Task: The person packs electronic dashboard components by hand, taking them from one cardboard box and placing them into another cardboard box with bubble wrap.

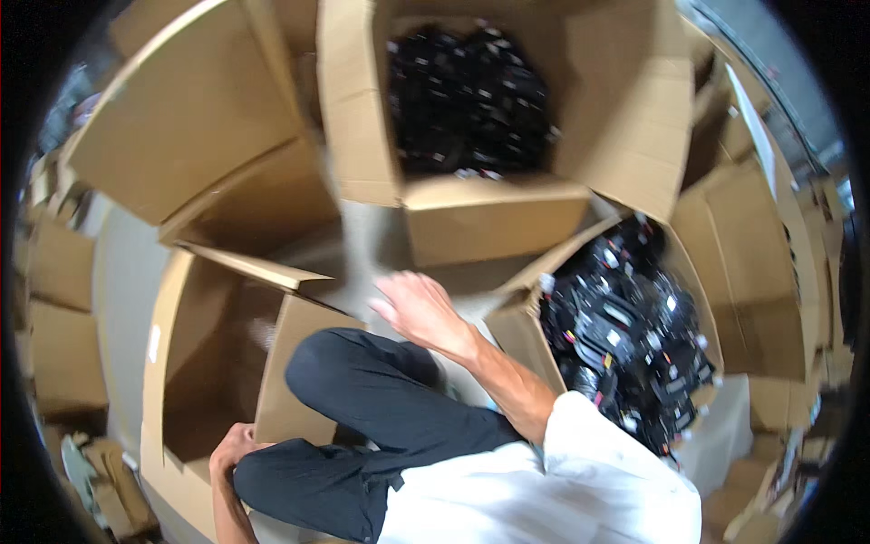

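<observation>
My right hand reaches over the space in front of my knees, slightly blurred, thumb apart from the fingers and nothing visible in it. It hovers between the boxes, nearest the front flap of the far box. At lower left, my left hand is beside my knee, at the near edge of an open cardboard box. Its fingers are partly hidden, so their grip does not show. On the right, a cardboard box is heaped with black plastic parts, some in clear wrapping, with small white and coloured bits.
Straight ahead, a large open carton holds a pile of small black parts. Tall cardboard flaps rise at the far left. More cartons line the left edge, and cardboard panels stand at the right.
</observation>
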A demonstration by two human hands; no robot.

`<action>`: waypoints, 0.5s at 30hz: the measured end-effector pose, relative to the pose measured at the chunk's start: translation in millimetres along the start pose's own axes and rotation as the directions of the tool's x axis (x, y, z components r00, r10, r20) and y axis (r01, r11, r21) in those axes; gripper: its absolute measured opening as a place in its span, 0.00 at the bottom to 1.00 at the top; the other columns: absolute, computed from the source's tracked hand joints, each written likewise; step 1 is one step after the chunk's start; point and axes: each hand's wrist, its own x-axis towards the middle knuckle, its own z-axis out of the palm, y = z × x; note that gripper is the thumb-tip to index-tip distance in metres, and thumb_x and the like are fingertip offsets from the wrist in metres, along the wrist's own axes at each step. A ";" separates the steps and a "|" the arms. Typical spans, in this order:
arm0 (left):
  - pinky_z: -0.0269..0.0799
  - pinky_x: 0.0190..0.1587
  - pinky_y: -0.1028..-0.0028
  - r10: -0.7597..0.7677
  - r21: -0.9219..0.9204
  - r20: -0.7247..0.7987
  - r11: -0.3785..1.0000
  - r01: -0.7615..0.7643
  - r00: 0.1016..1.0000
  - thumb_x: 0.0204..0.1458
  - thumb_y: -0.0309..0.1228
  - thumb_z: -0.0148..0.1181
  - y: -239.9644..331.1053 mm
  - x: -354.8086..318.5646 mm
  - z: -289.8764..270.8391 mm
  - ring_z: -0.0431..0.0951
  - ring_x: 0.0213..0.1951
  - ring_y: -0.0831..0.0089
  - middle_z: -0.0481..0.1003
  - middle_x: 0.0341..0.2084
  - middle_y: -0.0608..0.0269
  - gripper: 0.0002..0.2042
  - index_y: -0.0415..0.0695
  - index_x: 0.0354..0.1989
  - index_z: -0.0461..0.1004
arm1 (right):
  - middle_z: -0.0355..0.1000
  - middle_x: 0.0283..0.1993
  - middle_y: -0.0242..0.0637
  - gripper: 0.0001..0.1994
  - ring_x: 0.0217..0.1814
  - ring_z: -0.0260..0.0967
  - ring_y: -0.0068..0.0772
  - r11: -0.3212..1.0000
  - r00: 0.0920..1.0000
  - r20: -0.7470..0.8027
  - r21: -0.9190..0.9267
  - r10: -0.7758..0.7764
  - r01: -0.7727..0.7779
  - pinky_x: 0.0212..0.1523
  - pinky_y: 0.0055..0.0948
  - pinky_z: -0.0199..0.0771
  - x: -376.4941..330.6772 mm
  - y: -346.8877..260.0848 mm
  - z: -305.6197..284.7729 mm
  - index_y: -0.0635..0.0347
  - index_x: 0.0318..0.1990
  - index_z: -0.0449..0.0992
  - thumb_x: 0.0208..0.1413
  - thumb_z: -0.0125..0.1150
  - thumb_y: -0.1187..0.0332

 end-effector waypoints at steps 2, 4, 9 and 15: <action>0.77 0.39 0.68 -0.051 -0.189 -0.101 0.982 0.031 0.994 0.46 0.36 0.77 21.3 -25.2 -16.1 0.79 0.35 0.78 0.84 0.33 0.61 0.20 0.35 0.45 0.83 | 0.80 0.47 0.49 0.17 0.53 0.77 0.50 0.999 0.994 -0.098 -0.026 0.042 -0.044 0.57 0.44 0.75 -11.1 -30.7 -33.9 0.64 0.50 0.79 0.60 0.66 0.61; 0.77 0.39 0.69 -0.060 -0.191 -0.129 0.981 0.035 0.990 0.46 0.35 0.76 34.2 -6.3 -1.1 0.79 0.34 0.77 0.84 0.33 0.61 0.20 0.35 0.44 0.83 | 0.80 0.48 0.49 0.17 0.53 0.77 0.51 0.987 0.922 -0.354 -0.094 -0.155 0.130 0.57 0.44 0.76 -35.3 -5.1 -48.9 0.65 0.50 0.79 0.60 0.65 0.62; 0.76 0.37 0.69 -0.033 -0.224 -0.129 0.975 0.003 0.991 0.47 0.33 0.75 17.4 -8.2 8.3 0.80 0.33 0.75 0.84 0.30 0.59 0.19 0.35 0.44 0.83 | 0.78 0.53 0.52 0.19 0.58 0.75 0.52 0.928 0.892 -0.448 -0.305 0.058 -0.213 0.61 0.42 0.74 -106.6 58.4 -123.7 0.68 0.53 0.77 0.57 0.68 0.65; 0.77 0.37 0.67 -0.040 -0.127 -0.163 0.992 0.019 0.986 0.47 0.35 0.76 -2.5 4.0 8.7 0.80 0.30 0.74 0.83 0.28 0.57 0.19 0.34 0.43 0.84 | 0.76 0.53 0.58 0.23 0.58 0.73 0.59 0.844 0.879 -0.442 -0.391 0.179 -0.368 0.59 0.47 0.73 -87.2 131.1 -182.9 0.70 0.56 0.75 0.60 0.65 0.60</action>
